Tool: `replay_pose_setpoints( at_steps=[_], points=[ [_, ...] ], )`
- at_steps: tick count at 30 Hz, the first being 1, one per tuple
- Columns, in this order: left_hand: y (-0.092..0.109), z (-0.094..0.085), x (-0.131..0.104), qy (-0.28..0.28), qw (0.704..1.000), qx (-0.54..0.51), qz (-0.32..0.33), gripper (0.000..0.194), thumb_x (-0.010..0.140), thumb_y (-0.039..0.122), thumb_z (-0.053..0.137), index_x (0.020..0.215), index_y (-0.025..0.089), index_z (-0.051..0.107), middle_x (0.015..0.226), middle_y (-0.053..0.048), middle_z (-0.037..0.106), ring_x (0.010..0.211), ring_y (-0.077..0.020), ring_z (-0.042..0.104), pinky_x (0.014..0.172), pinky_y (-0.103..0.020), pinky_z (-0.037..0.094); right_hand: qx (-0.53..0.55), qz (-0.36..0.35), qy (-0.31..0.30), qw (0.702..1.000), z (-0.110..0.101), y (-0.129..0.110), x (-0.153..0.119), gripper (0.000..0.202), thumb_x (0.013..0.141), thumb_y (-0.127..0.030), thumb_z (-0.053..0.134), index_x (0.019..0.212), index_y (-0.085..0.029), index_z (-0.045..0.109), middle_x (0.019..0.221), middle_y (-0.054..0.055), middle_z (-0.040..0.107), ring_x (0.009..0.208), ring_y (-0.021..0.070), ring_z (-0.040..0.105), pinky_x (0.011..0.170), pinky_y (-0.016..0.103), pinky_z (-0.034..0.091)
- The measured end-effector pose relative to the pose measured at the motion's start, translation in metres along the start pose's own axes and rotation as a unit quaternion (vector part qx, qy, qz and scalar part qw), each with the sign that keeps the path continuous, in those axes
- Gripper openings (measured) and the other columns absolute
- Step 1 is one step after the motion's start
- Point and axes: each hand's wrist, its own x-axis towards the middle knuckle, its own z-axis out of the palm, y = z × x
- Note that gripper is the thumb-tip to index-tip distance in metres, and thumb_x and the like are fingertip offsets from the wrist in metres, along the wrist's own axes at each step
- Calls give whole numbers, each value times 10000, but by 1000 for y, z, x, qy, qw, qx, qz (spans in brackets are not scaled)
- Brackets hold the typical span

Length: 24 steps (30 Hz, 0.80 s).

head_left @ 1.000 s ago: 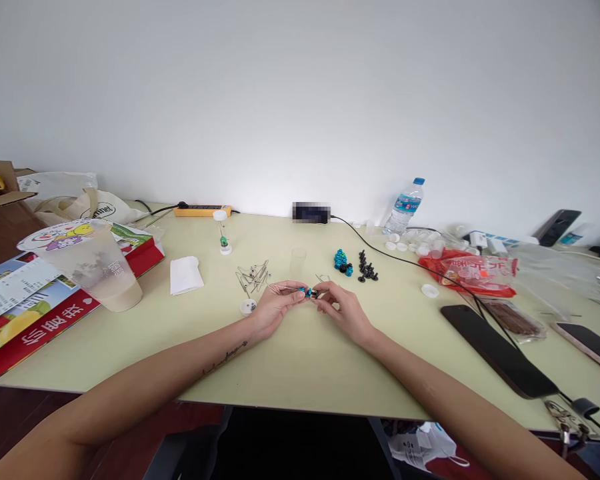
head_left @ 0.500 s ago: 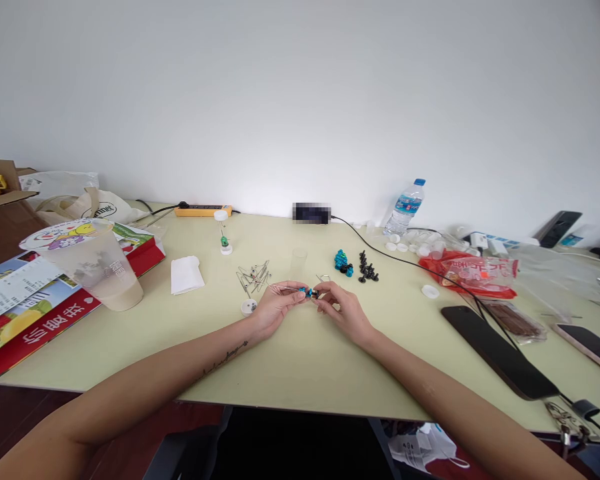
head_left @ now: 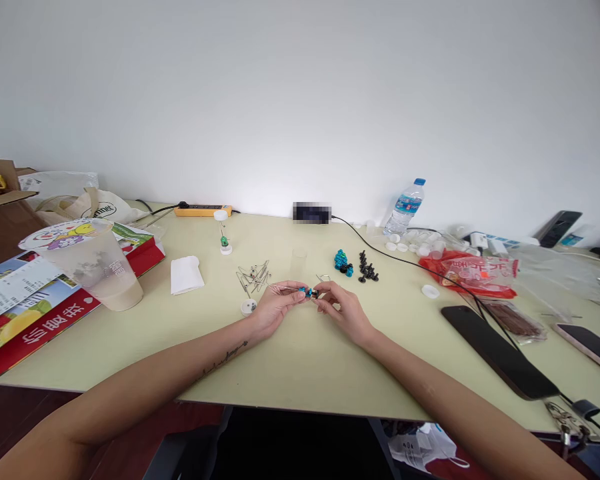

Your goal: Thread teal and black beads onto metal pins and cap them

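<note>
My left hand [head_left: 276, 305] pinches the blue end of a small blue and black part [head_left: 308, 293], and thin metal wires stick out by its fingers. The black end is between the fingertips of my right hand [head_left: 344, 308]. Just behind my hands stands a clear tube [head_left: 299, 260]. Loose metal pins [head_left: 253, 276] and a small white cap [head_left: 249, 307] with tiny pieces lie beside my left hand. Beyond my right hand are a pile of blue parts [head_left: 342, 261] and a pile of black parts [head_left: 367, 267].
A drink cup [head_left: 105, 273] stands on a red box at left, near a folded tissue [head_left: 187, 275]. Further back are a capped tube [head_left: 224, 235] and an orange power strip [head_left: 203, 211]. At right are a bottle [head_left: 405, 208], a black power bank [head_left: 497, 350] and cables.
</note>
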Motion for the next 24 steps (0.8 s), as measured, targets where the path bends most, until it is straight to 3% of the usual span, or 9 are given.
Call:
replay_pose_setpoints(
  at_steps=[24],
  points=[
    [1,1,-1,6,1000,4,-4,293,611,202,775,879,122,687,853,-86,692,884,-181,617,949,-365,407,-3,-1,6,1000,0,-1,0,181,888,-326,452,1038,-228,476,884,39,610,606,131,608,591,286,513]
  ],
)
